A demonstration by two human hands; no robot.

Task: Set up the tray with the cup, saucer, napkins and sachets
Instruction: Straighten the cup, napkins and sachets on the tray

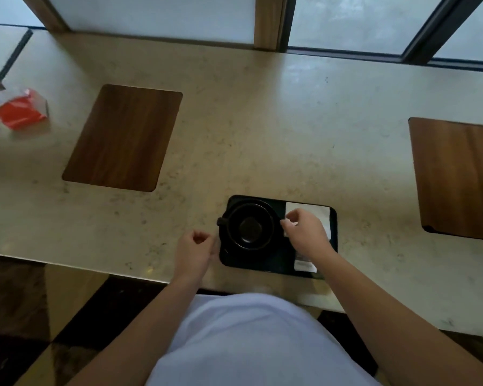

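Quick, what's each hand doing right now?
Left hand: curled, holding nothing, beside the tray.
Right hand: pinching a napkin over the tray.

1 tray [276, 267], 1 cup [250, 225], 2 wooden mats [123, 137], 2 hands [304, 232].

Beige stone counter [262, 121] w/ two wood inlay panels: one left [123, 137], one far right [457, 179]. Red packet [21, 111] at far left. Frosted windows [156, 15] behind.
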